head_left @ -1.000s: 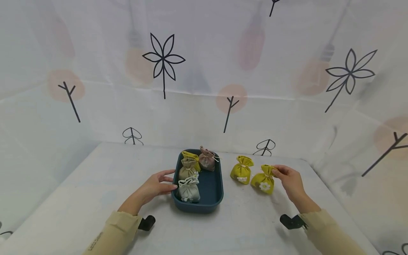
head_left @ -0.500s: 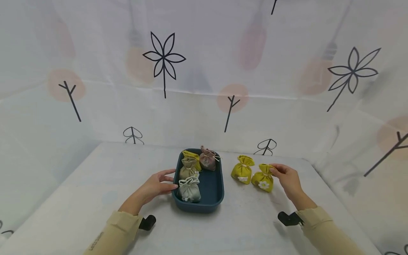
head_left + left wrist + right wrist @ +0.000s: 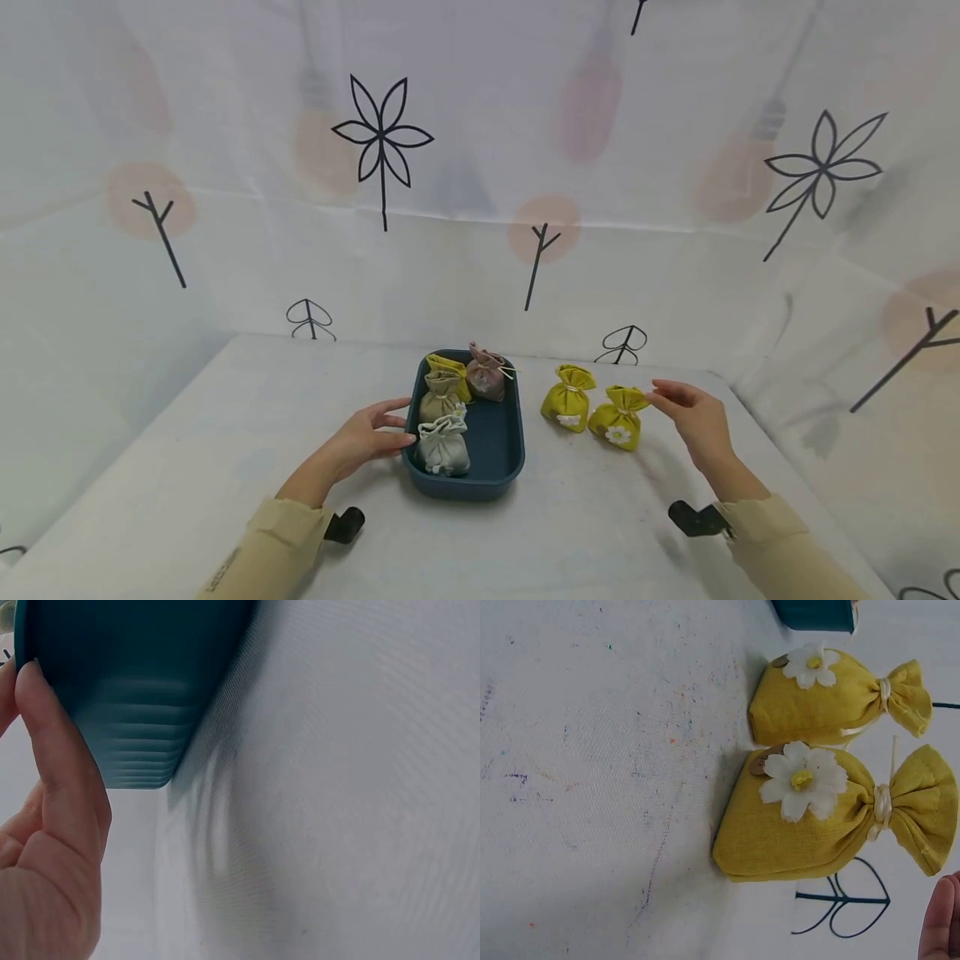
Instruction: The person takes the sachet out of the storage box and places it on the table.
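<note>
In the head view, my left hand (image 3: 375, 433) is at the left side of a dark blue plastic bin (image 3: 495, 454). In the left wrist view, its thumb and a finger pinch the bin's rim (image 3: 20, 634). My right hand (image 3: 696, 417) is just right of a yellow drawstring pouch (image 3: 617, 425) with a white flower, holding nothing. Its fingertips show beside the pouch's gathered top in the right wrist view. A second yellow pouch (image 3: 566, 408) stands to the left. Inside the bin sit a pale green pouch (image 3: 444, 454), a beige one (image 3: 441, 400), a yellow one (image 3: 453, 367) and a mauve one (image 3: 486, 379).
The white table (image 3: 570, 533) runs back to a printed fabric backdrop (image 3: 465, 275). Bare tabletop separates the bin from the two yellow pouches. Black wrist cameras (image 3: 347, 525) hang beneath both sleeves.
My right hand has let go of the nearer yellow pouch's top and drawn slightly right. That pouch has settled beside the other one. The left hand and bin stay put.
</note>
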The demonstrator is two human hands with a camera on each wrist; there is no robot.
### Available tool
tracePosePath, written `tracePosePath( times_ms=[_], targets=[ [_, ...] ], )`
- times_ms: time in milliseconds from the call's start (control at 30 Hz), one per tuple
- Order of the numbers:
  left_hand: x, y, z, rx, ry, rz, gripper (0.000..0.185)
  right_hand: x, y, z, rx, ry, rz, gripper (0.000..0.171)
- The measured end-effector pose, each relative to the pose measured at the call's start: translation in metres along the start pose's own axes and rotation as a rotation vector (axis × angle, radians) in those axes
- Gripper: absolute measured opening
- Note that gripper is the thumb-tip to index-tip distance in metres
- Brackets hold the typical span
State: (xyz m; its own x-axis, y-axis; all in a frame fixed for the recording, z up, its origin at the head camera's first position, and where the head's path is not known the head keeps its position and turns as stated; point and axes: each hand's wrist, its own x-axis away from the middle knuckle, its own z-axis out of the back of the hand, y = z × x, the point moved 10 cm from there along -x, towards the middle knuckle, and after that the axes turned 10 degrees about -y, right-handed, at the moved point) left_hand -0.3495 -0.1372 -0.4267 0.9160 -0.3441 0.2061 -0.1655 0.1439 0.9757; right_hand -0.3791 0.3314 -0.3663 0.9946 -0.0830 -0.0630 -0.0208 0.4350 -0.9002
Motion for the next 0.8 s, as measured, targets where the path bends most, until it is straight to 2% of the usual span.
tracePosePath(
  times_ms=[100, 133, 233, 333, 433, 567, 800],
  targets=[
    [0.000, 0.001, -0.001, 0.004, -0.006, -0.006, 0.071, 0.007, -0.006, -0.002, 0.016, -0.008, -0.021, 0.055],
    [0.001, 0.001, -0.001, 0.003, -0.009, -0.009, 0.071, 0.004, -0.001, -0.001, 0.013, -0.001, -0.026, 0.055],
    [0.000, 0.001, -0.001, 0.004, -0.016, -0.014, 0.072, -0.014, 0.031, 0.001, -0.007, 0.012, -0.042, 0.054],
    [-0.001, 0.000, -0.001, -0.003, -0.019, -0.011, 0.073, -0.036, 0.063, 0.000, -0.023, 0.009, -0.015, 0.053],
    [-0.002, -0.002, 0.000, -0.006, -0.016, -0.003, 0.073, -0.050, 0.080, -0.005, -0.005, 0.005, 0.029, 0.051],
    [-0.002, -0.003, 0.001, -0.005, -0.003, 0.005, 0.073, -0.057, 0.086, -0.011, 0.032, 0.039, 0.055, 0.051],
    [-0.001, -0.003, 0.003, -0.003, 0.022, 0.015, 0.073, -0.054, 0.076, -0.027, -0.025, 0.032, 0.065, 0.053]
  ],
)
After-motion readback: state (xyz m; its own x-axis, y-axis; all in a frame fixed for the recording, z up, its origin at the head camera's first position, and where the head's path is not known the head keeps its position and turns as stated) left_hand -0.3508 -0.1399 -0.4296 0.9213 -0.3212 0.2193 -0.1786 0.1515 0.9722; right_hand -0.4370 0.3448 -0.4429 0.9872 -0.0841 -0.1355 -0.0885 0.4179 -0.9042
